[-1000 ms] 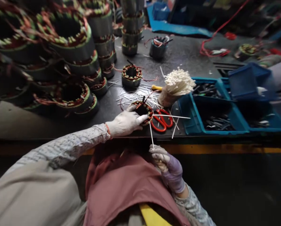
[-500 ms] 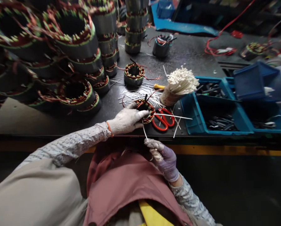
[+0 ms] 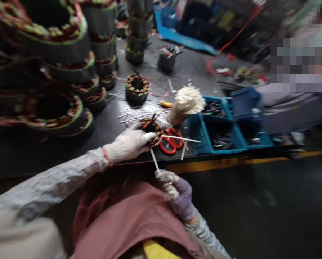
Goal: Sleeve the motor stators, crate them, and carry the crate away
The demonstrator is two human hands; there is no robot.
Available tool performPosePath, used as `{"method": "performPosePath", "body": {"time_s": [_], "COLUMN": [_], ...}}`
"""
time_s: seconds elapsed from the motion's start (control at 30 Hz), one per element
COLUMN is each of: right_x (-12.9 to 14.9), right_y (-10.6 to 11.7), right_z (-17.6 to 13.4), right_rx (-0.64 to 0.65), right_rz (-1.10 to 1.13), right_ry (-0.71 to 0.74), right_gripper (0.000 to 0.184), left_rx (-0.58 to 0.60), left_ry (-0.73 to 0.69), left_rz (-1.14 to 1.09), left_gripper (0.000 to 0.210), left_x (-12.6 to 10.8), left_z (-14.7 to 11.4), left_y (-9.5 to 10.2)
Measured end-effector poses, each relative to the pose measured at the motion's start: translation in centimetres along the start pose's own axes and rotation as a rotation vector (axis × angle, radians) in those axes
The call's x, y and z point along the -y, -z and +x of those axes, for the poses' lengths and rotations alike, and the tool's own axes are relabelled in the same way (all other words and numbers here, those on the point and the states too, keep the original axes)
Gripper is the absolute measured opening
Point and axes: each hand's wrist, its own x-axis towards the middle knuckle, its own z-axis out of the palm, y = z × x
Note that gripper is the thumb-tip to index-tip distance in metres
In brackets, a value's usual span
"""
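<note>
My gloved left hand (image 3: 128,142) is closed on the near side of a wire-wound motor stator (image 3: 159,133) at the table's front edge, thumb over its rim. In my right hand (image 3: 177,192), gloved in white and purple, the fingertips pinch the lower end of a white tie cord (image 3: 155,160). The cord runs taut up to the stator; where it passes through is hidden. Another white length (image 3: 182,138) sticks out to the right from the stator, above red-handled scissors (image 3: 168,146). More loose white cords (image 3: 131,114) lie behind the stator.
Stacked stators (image 3: 66,52) crowd the left. Behind my hands stand another stator (image 3: 136,94) and a holder (image 3: 175,117) packed with white cords, beside a yellow handle (image 3: 165,104). Blue bins (image 3: 243,146) with dark pieces stand right, near another person's sleeve (image 3: 287,104).
The view has swung to the right, so everything sits further left. My right hand has drawn slightly away from the stator, and more white cord shows between them. My left hand keeps its hold.
</note>
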Motion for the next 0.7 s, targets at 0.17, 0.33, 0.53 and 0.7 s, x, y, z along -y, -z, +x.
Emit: {"method": "performPosePath", "body": {"time_s": [0.17,0.33,0.53,0.7], "right_x": [-0.7,-2.6,-3.2,-3.5], "right_y": [-0.6,-2.8,-3.6,-3.0], "right_z": [1.2,4.8,6.4,6.1], "right_rx": [0.01,-0.128,-0.28,-0.3], "right_rz": [-0.019,-0.135,-0.172,-0.243], "right_ry": [0.01,0.05,0.055,0.205], "right_gripper": [0.015,0.014,0.014,0.004], "left_rx": [-0.023,-0.13,-0.272,-0.219], "left_ry": [-0.033,-0.063,0.1,0.292], "left_rz": [-0.035,-0.085,-0.3,-0.475], "left_gripper": [0.043,0.042,0.059,0.067], "left_x": [0.7,0.4,-0.3,-1.2], "left_z": [0.4,0.1,-0.5,-0.5], "left_y": [-0.5,-1.2,-2.6,-2.9]}}
